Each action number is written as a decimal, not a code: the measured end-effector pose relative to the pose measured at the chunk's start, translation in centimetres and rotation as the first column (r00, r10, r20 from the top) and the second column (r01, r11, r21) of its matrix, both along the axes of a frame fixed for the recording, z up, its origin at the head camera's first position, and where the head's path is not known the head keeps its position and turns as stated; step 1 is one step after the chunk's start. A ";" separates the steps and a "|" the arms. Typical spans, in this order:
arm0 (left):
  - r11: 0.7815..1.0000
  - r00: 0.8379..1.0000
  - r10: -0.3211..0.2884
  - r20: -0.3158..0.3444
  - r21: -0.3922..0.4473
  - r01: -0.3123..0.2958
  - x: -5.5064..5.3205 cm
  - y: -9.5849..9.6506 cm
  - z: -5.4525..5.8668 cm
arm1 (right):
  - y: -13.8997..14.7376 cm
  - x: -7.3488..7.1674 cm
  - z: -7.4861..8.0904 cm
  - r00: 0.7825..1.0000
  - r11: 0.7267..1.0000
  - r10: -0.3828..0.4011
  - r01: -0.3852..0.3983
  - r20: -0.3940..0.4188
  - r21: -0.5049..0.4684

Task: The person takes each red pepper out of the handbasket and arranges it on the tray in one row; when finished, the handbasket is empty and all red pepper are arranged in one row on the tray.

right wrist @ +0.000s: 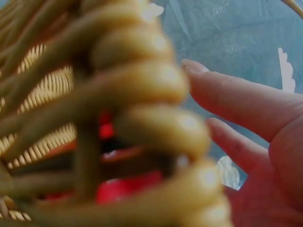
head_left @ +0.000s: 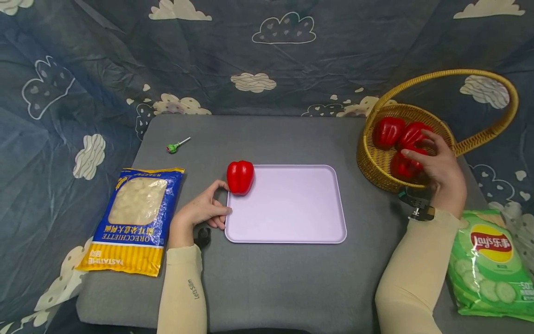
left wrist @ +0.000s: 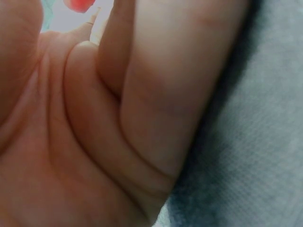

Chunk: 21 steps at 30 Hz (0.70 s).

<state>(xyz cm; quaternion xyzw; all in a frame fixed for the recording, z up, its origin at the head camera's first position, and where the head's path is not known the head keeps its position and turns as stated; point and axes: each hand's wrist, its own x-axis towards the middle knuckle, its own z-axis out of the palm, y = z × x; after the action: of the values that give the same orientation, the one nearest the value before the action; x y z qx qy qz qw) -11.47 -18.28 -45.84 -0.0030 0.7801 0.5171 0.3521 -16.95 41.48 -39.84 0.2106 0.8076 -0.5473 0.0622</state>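
Note:
In the head view my left hand holds the left rim of a pale purple tray, thumb on the edge and other fingers bent. Its index fingertip is right beside a red bell pepper on the tray's far left corner. My right hand reaches over the rim of a wicker basket, thumb and fingers spread above the nearest red bell pepper. Two more red bell peppers lie behind it. In the right wrist view the basket rim partly hides the peppers.
A blue and yellow pasta bag lies left of the left hand. Beyond it is a lollipop in a green wrapper. A green chip bag lies by the right forearm. The basket's tall handle arches over the far right.

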 end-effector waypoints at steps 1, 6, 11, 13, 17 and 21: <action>1.000 1.000 0.000 0.000 0.001 0.000 0.0 0.0 0.0 | 0.0 0.0 0.0 1.000 1.000 0.006 -0.006 0.009 0.027; 1.000 1.000 0.000 -0.005 0.011 0.000 0.1 0.1 0.1 | 0.3 -0.3 -0.4 0.998 0.990 0.024 -0.030 0.050 0.137; 1.000 1.000 0.000 -0.010 0.012 0.001 0.1 0.1 0.2 | 0.4 -0.6 -0.5 0.994 0.973 0.046 -0.069 0.104 0.222; 1.000 1.000 -0.001 -0.010 0.012 0.001 0.1 0.1 0.2 | 0.4 -0.7 -0.6 0.991 0.963 0.070 -0.098 0.118 0.252; 1.000 1.000 -0.003 -0.011 0.012 0.003 0.1 0.1 0.2 | 0.4 -0.7 -0.7 0.985 0.949 0.115 -0.147 0.130 0.279; 1.000 1.000 -0.006 -0.014 0.012 0.006 0.2 0.1 0.2 | 0.4 -0.7 -0.8 0.981 0.939 0.137 -0.173 0.139 0.298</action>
<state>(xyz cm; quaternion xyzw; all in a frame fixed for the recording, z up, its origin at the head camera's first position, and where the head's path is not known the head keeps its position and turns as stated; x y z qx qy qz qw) -11.32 -18.20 -45.64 0.0051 0.7794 0.5207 0.3483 -17.69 41.93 -40.62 0.1850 0.8921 -0.3948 0.1185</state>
